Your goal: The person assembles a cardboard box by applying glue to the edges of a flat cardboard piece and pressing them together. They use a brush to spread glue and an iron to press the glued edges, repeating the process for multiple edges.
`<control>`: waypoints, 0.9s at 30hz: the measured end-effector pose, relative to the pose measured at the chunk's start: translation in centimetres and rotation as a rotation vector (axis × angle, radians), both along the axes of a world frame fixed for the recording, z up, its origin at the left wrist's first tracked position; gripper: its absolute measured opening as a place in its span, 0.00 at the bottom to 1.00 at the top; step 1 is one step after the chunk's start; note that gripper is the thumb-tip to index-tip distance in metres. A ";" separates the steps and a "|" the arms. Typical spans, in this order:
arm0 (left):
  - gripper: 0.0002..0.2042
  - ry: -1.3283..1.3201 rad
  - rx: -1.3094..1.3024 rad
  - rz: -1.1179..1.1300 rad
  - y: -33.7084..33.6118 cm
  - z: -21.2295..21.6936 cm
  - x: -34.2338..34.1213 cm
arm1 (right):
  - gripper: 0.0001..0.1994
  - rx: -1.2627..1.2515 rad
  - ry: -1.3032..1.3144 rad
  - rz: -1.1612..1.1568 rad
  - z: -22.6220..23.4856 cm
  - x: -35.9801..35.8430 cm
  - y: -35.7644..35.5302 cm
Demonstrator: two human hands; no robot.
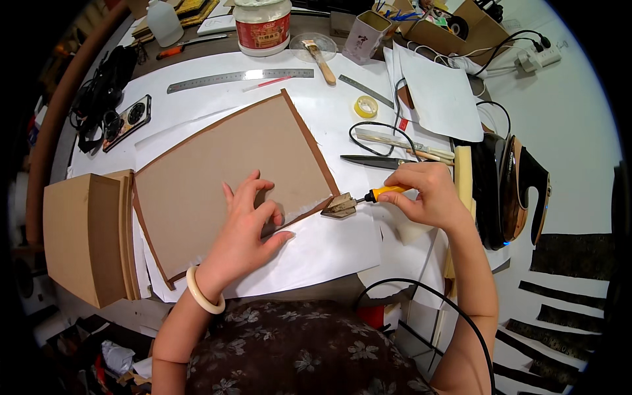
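Note:
A taupe panel [224, 158] with a brown border lies on white paper before me. My left hand [245, 227] rests on its near part, fingers apart and partly bent, the thumb by the near edge. Held in my right hand [428, 194] is a small corded iron with a yellow handle [388, 191]. Its flat metal head [340, 206] is at the panel's near right corner; whether it presses on the border I cannot tell. Whitish residue shows along the near edge between the iron and my left fingers.
Boxy tan boards [82, 237] stand at the left. Beyond the panel are a steel ruler [240, 79], a brush [319, 62], a white tub [262, 29] and a yellow tape roll [366, 106]. Black scissors [375, 160] and a larger iron [510, 191] are on the right.

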State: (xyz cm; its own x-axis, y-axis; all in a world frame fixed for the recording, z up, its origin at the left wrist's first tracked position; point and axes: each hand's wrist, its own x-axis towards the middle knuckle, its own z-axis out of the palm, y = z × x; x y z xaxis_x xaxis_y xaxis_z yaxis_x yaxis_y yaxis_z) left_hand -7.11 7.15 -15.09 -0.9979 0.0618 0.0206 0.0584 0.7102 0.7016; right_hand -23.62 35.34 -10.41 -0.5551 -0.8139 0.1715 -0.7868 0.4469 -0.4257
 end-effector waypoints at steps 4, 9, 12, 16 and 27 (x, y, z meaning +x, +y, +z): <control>0.12 0.004 -0.016 -0.016 -0.1 0.4 0.0 | 0.12 0.009 -0.001 0.008 -0.2 -0.2 -0.4; 0.10 0.013 0.000 -0.005 0.0 0.1 0.0 | 0.12 0.033 -0.003 0.014 -0.3 -0.1 -0.6; 0.09 -0.003 -0.010 -0.002 0.0 0.1 0.0 | 0.11 0.036 0.012 0.017 -0.4 -0.1 -0.6; 0.08 0.002 -0.025 -0.002 0.0 0.0 -0.1 | 0.11 0.030 0.034 0.020 -0.5 -0.1 -0.8; 0.08 0.008 -0.028 0.008 0.2 -0.4 -0.1 | 0.10 0.031 0.051 0.043 -0.4 0.8 -1.0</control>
